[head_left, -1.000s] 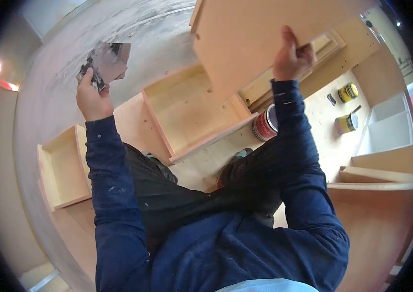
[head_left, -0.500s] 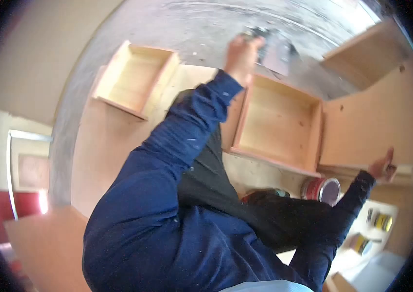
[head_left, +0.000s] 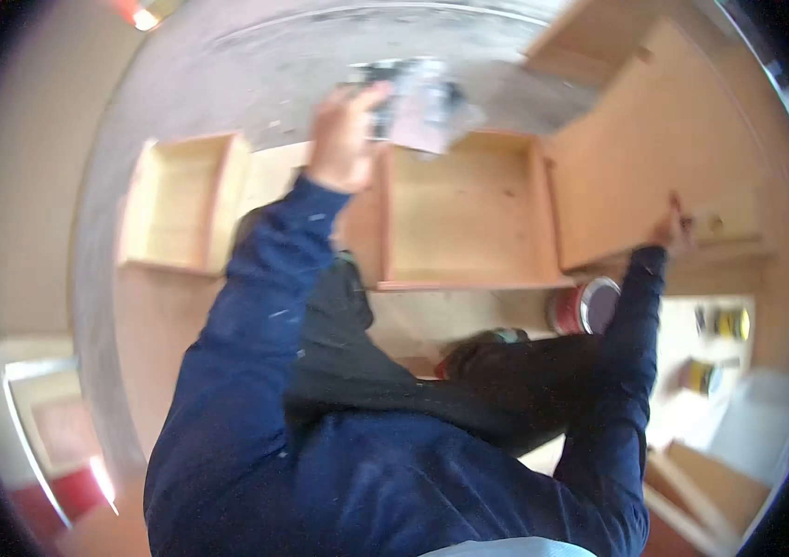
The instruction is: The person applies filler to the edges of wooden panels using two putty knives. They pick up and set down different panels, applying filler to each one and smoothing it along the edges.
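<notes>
My left hand (head_left: 342, 137) is closed on a blurred grey, white and black sheet-like bundle (head_left: 420, 110). Motion smears it too much to make out its kind. The bundle overlaps the far edge of an open-topped wooden drawer (head_left: 465, 215) in this view. Over to the right, my right hand (head_left: 674, 228) is at the near edge of a broad wooden panel (head_left: 647, 153), with one finger stretched out along it. Its other fingers are blurred. A smaller wooden drawer (head_left: 171, 206) sits left of my left forearm.
A red can (head_left: 569, 310) stands near my right forearm. Beyond it, small yellow-labelled containers (head_left: 730, 324) are on a pale surface. Another wooden board (head_left: 589, 37) rises at the far right. Grey floor (head_left: 255, 79) stretches behind the drawers; a pale wall (head_left: 27, 186) is at left.
The view has turned, shifting the drawers left. My left hand has drawn the bundle nearer, over the drawer's far edge. My right hand stays by the panel's edge.
</notes>
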The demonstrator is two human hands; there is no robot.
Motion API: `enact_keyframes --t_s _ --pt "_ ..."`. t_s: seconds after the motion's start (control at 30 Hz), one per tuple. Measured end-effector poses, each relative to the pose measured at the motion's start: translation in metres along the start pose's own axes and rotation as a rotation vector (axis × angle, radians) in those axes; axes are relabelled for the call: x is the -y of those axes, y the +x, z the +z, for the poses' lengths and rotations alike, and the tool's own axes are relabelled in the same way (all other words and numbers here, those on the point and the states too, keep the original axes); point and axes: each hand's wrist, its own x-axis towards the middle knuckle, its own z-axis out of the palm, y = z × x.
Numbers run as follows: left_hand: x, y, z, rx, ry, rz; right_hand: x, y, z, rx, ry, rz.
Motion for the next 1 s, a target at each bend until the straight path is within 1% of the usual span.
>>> enact_keyframes --t_s 0.03,0.07,0.1,0.17,0.23,0.3,0.37,0.43,0.47,0.53,0.6,0.63,0.67,0.73,0.8,0.87,0.93,0.97,1.0 --pt "-0.003 -0.002 0.003 0.016 -0.030 0.014 0.006 -0.005 0.006 0.010 0.281 -0.081" --pt "-0.007 -0.002 0.003 0.020 -0.051 0.038 0.047 -0.047 0.020 -0.019 0.486 -0.143" --pt "-0.009 -0.001 0.000 0.045 -0.071 0.023 0.064 -0.058 0.017 -0.008 0.486 -0.152" --pt "-0.011 0.003 -0.004 0.080 -0.077 -0.011 0.075 -0.068 0.014 -0.008 0.474 -0.156" --pt "-0.012 0.008 -0.009 0.098 -0.043 -0.017 0.078 -0.071 0.013 -0.078 0.424 -0.235" --pt "-0.013 0.006 -0.006 0.106 -0.049 -0.034 0.067 -0.061 0.000 -0.115 0.353 -0.230" --pt "-0.012 0.002 -0.002 0.072 -0.043 -0.029 0.062 -0.052 -0.013 -0.155 0.291 -0.227" --pt "-0.009 0.007 -0.010 0.121 -0.032 -0.040 0.075 -0.051 -0.022 -0.159 0.510 -0.074" --pt "-0.006 0.009 -0.011 0.155 -0.021 -0.040 0.082 -0.052 -0.023 -0.171 0.499 -0.077" --pt "-0.007 0.005 -0.006 0.153 -0.019 -0.050 0.095 -0.060 -0.018 -0.283 0.642 0.033" --pt "-0.008 0.009 -0.005 0.192 -0.017 -0.087 0.107 -0.062 -0.010 -0.301 0.640 0.009" --pt "-0.006 0.007 -0.002 0.142 0.010 -0.075 0.112 -0.063 -0.008 -0.300 0.640 -0.005" --pt "-0.006 0.006 -0.001 0.153 0.015 -0.077 0.111 -0.058 -0.006 -0.312 0.640 -0.006" --pt "-0.006 0.004 0.000 0.192 0.013 -0.093 0.110 -0.048 -0.003 -0.232 0.753 -0.123" --pt "-0.006 -0.001 0.005 0.177 0.024 -0.086 0.109 -0.045 -0.001 -0.230 0.790 -0.103" --pt "-0.015 0.006 -0.009 0.169 0.034 -0.097 0.115 -0.052 0.012 -0.226 0.823 -0.089" --pt "-0.015 0.007 -0.007 0.159 0.038 -0.100 0.113 -0.050 0.023 -0.264 0.862 -0.090" --pt "-0.016 0.007 -0.005 0.137 0.052 -0.089 0.116 -0.055 0.028 -0.320 0.812 -0.069" --pt "-0.017 0.006 -0.005 0.114 0.068 -0.079 0.113 -0.057 0.027 -0.329 0.811 -0.066"
